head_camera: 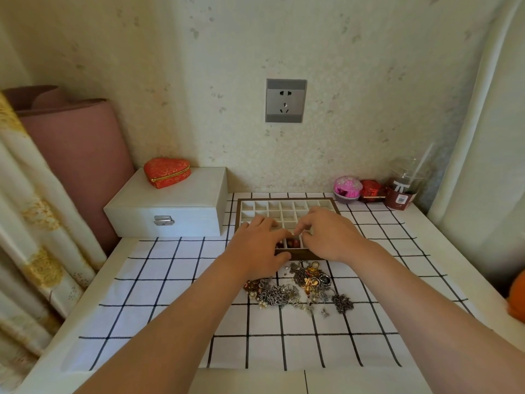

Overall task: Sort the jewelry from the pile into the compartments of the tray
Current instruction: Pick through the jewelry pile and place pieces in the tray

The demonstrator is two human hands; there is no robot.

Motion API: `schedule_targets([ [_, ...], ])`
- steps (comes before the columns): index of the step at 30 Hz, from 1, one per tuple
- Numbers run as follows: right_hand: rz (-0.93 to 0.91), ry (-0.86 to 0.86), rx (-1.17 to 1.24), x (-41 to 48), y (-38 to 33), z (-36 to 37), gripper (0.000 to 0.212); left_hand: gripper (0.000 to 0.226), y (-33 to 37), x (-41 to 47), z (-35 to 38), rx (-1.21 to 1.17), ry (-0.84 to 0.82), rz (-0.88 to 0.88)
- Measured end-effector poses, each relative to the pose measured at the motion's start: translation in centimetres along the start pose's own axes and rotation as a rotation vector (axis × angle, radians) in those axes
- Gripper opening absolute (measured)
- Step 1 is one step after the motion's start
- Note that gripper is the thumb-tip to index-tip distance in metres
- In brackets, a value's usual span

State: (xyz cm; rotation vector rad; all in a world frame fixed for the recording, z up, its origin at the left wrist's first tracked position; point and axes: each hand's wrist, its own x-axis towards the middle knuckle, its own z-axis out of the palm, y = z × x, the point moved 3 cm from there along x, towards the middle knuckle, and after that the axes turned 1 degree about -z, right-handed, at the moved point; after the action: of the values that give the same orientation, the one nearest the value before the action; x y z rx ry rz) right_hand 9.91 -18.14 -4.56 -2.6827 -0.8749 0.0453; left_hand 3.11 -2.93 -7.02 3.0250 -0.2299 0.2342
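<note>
You are bending your left hand (255, 248) and right hand (329, 237) over the near row of the white, brown-edged tray (287, 199), and I cannot tell if they are holding anything, while the tangled metal jewelry pile (301, 285) is lying just behind them, toward you.

A grey socket (285, 100) sits on the speckled cream wall (355, 66) above the table (412, 220), with a patterned curtain (34, 251) at left.

brown-rimmed white grid tray (287, 201): flat, near-row cells hold reddish beads | tangled silver-and-gold jewelry pile (298, 288): just in front
</note>
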Motion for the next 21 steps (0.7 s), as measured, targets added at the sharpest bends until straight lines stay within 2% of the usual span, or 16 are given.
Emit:
schedule_targets([
  [4, -0.028, -0.027, -0.002, -0.28, 0.13, -0.05, 0.023, 0.047, 0.19, 0.24, -0.12, 0.025, 0.033, 0.006],
  [8, -0.032, -0.02, -0.084, -0.26, -0.03, -0.02, 0.025, 0.057, 0.64, 0.03, 0.56, -0.05, -0.049, -0.028],
  [21, 0.006, -0.011, 0.063, -0.52, -0.17, 0.4, 0.003, 0.048, 0.43, 0.38, 0.54, -0.136, -0.042, -0.067],
])
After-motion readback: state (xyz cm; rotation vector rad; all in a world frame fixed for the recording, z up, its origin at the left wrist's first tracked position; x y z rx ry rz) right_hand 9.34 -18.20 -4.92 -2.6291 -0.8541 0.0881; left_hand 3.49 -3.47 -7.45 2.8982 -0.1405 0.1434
